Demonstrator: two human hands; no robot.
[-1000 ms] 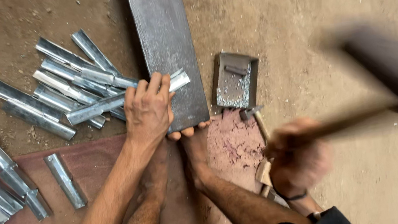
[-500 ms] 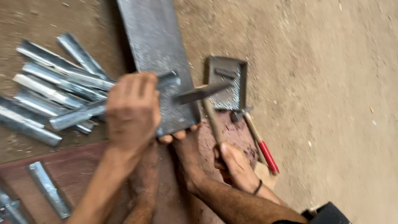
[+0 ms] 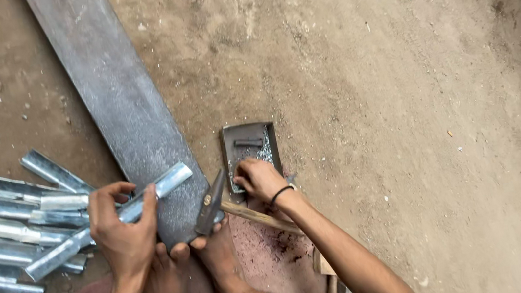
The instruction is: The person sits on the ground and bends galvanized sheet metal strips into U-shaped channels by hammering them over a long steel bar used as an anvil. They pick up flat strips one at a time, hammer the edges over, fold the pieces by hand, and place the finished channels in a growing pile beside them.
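Dusty brown ground [image 3: 402,116] is stretching out all around, with a long grey metal bar [image 3: 116,104] lying slantwise across it. The left hand [image 3: 122,233] is clenching its fingers around a shiny metal strip [image 3: 147,197], pinning it across the bar's near end. The right hand [image 3: 259,178] is reaching into a small metal tray [image 3: 248,143] just beside the bar, fingertips curled as if pinching something too small to tell. A hammer [image 3: 211,202] is resting between the hands, its wooden handle passing under the right wrist. More strips [image 3: 18,222] are lying piled at the left.
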